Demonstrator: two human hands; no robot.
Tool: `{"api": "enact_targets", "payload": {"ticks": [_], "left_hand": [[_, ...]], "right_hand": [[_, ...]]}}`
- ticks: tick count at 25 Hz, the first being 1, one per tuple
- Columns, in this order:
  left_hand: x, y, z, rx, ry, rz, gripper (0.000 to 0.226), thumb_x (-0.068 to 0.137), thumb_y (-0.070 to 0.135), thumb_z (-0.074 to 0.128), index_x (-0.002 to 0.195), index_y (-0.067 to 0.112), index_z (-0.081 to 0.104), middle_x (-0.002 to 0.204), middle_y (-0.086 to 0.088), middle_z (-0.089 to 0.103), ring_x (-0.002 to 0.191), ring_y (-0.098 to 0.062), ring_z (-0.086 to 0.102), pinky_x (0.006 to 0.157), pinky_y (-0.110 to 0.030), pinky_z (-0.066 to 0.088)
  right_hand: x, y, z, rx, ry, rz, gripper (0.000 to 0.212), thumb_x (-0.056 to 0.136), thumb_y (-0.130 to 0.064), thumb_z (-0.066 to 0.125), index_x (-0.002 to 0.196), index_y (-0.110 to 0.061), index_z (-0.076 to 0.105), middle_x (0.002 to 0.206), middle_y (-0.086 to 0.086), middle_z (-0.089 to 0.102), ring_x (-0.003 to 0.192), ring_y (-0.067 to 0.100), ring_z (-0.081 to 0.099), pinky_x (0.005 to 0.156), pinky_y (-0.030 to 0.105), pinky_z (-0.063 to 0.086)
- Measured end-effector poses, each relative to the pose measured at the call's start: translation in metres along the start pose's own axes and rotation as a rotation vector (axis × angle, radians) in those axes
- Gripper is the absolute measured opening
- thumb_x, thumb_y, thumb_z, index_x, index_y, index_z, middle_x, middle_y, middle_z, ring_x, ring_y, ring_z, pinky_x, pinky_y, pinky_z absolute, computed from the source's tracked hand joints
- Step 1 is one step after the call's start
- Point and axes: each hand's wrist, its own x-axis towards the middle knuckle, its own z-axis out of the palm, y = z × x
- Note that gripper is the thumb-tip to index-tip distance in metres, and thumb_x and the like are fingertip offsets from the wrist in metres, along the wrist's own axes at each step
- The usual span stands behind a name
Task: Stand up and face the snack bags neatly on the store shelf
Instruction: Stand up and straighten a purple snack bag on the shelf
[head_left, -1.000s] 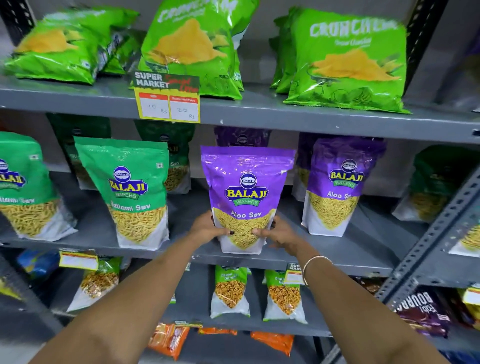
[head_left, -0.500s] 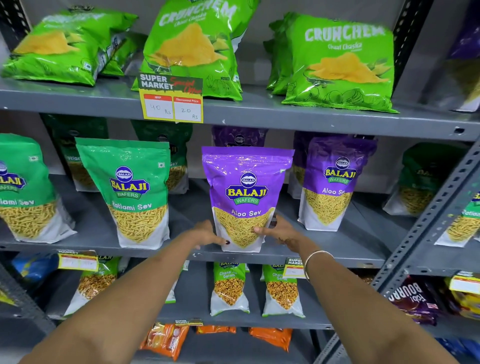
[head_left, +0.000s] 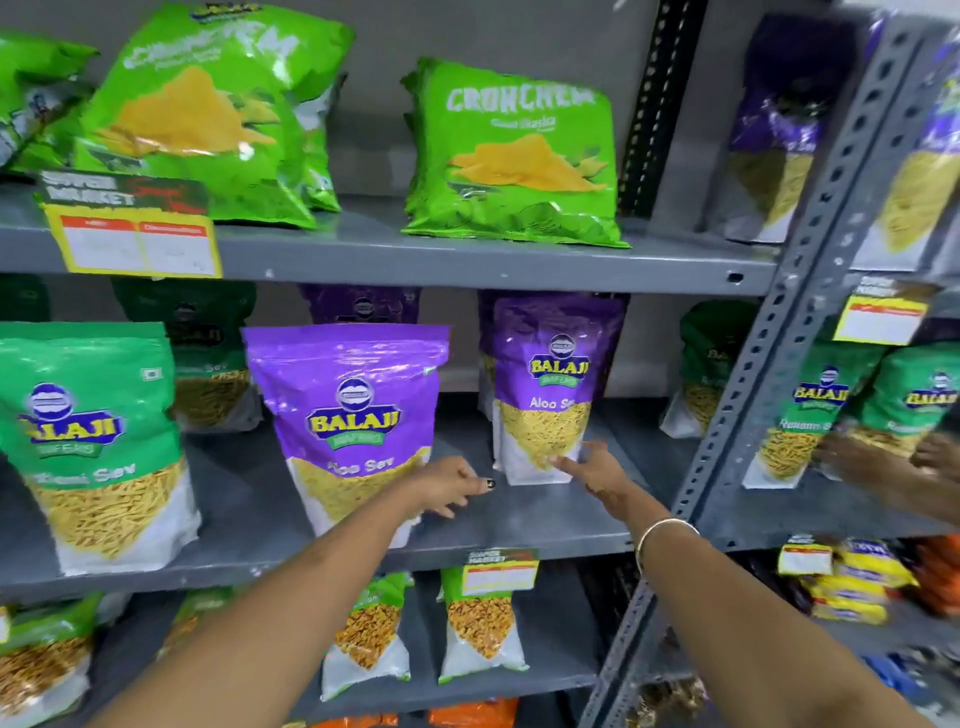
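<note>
A purple Aloo Sev bag (head_left: 353, 410) stands upright at the front of the grey middle shelf (head_left: 519, 530). A second purple Aloo Sev bag (head_left: 550, 384) stands upright further back and to the right. My left hand (head_left: 452, 488) hovers between the two bags, fingers loose, holding nothing. My right hand (head_left: 592, 467) reaches the lower right corner of the second bag, fingertips touching it, fingers apart. A green sev bag (head_left: 93, 441) stands upright at the left.
Green Crunchem chip bags (head_left: 514, 156) lean on the upper shelf. A perforated grey upright post (head_left: 769, 332) rises at the right, with another person's hands (head_left: 883, 462) on green bags beyond it. Smaller bags (head_left: 480, 629) stand on the lower shelf. A yellow price tag (head_left: 135, 244) hangs from the upper shelf edge.
Both hands let go of the front purple bag and shifted right toward the second purple bag. The camera view swung to the right.
</note>
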Motion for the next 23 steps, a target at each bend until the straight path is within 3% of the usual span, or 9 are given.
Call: {"api": "enact_targets", "payload": {"ticks": [2, 5, 6, 8, 10, 12, 15, 17, 23], "left_hand": [[0.035, 0.009, 0.015, -0.036, 0.166, 0.010, 0.039, 0.085, 0.029, 0.061, 0.116, 0.013, 0.042, 0.119, -0.010, 0.049, 0.108, -0.023, 0.050, 0.084, -0.033, 0.043], [0.078, 0.018, 0.031, -0.155, 0.358, 0.000, 0.088, 0.074, 0.023, 0.074, 0.143, 0.003, 0.023, 0.150, -0.014, 0.033, 0.137, -0.027, 0.034, 0.110, -0.036, 0.033], [0.088, 0.019, 0.033, -0.189, 0.391, 0.000, 0.097, 0.067, 0.024, 0.079, 0.144, 0.003, 0.023, 0.151, -0.014, 0.031, 0.138, -0.026, 0.033, 0.113, -0.037, 0.032], [0.104, 0.021, 0.037, -0.260, 0.420, 0.004, 0.085, 0.062, 0.018, 0.080, 0.134, 0.003, 0.038, 0.142, -0.014, 0.045, 0.126, -0.024, 0.045, 0.104, -0.033, 0.042], [0.109, 0.028, 0.045, -0.324, 0.413, 0.033, 0.042, 0.072, -0.002, 0.072, 0.106, 0.011, 0.052, 0.123, -0.016, 0.057, 0.108, -0.020, 0.053, 0.080, -0.017, 0.051], [0.108, 0.034, 0.050, -0.334, 0.464, 0.052, 0.035, 0.074, -0.010, 0.067, 0.082, 0.020, 0.050, 0.110, -0.016, 0.059, 0.101, -0.021, 0.054, 0.068, -0.013, 0.050], [0.100, 0.033, 0.056, -0.327, 0.539, 0.038, 0.038, 0.072, -0.007, 0.071, 0.074, 0.022, 0.047, 0.108, -0.017, 0.062, 0.098, -0.022, 0.057, 0.080, -0.033, 0.050], [0.091, 0.031, 0.063, -0.265, 0.551, 0.006, 0.037, 0.069, -0.001, 0.075, 0.073, 0.023, 0.047, 0.109, -0.017, 0.065, 0.095, -0.023, 0.060, 0.089, -0.040, 0.050], [0.057, 0.030, 0.085, -0.174, 0.560, -0.024, 0.039, 0.066, 0.009, 0.079, 0.066, 0.023, 0.043, 0.100, -0.014, 0.066, 0.090, -0.022, 0.059, 0.084, -0.038, 0.049]], "right_hand": [[0.028, 0.006, -0.023, 0.068, -0.036, 0.017, 0.094, 0.061, -0.036, 0.084, 0.134, -0.005, 0.033, 0.129, 0.006, 0.050, 0.103, 0.019, 0.046, 0.090, 0.038, 0.047], [0.083, 0.026, -0.043, 0.091, -0.142, -0.024, 0.079, 0.056, -0.031, 0.088, 0.118, -0.008, 0.044, 0.121, 0.003, 0.047, 0.111, 0.016, 0.047, 0.097, 0.033, 0.040], [0.097, 0.032, -0.044, 0.121, -0.147, -0.036, 0.095, 0.042, -0.039, 0.092, 0.117, -0.005, 0.046, 0.127, 0.005, 0.051, 0.117, 0.020, 0.051, 0.103, 0.039, 0.042], [0.139, 0.055, -0.037, 0.171, -0.219, -0.064, 0.119, 0.033, -0.041, 0.093, 0.130, -0.005, 0.038, 0.136, 0.009, 0.053, 0.123, 0.027, 0.054, 0.105, 0.049, 0.044], [0.146, 0.054, -0.034, 0.166, -0.308, -0.065, 0.106, 0.035, -0.032, 0.092, 0.126, -0.007, 0.045, 0.130, 0.013, 0.060, 0.117, 0.029, 0.059, 0.102, 0.049, 0.048], [0.129, 0.043, -0.032, 0.230, -0.332, -0.057, 0.096, 0.035, -0.025, 0.088, 0.121, -0.004, 0.050, 0.125, 0.018, 0.063, 0.114, 0.033, 0.061, 0.100, 0.051, 0.048], [0.112, 0.043, -0.038, 0.226, -0.344, -0.070, 0.090, 0.040, -0.019, 0.088, 0.119, 0.000, 0.049, 0.124, 0.017, 0.063, 0.113, 0.033, 0.060, 0.101, 0.051, 0.047], [0.093, 0.040, -0.045, 0.213, -0.351, -0.053, 0.069, 0.058, -0.005, 0.084, 0.116, -0.003, 0.048, 0.122, 0.010, 0.060, 0.111, 0.026, 0.058, 0.104, 0.046, 0.046], [0.056, 0.049, -0.059, 0.162, -0.326, -0.081, 0.056, 0.070, 0.008, 0.074, 0.119, 0.005, 0.049, 0.123, 0.014, 0.062, 0.110, 0.028, 0.061, 0.086, 0.025, 0.054]]}}
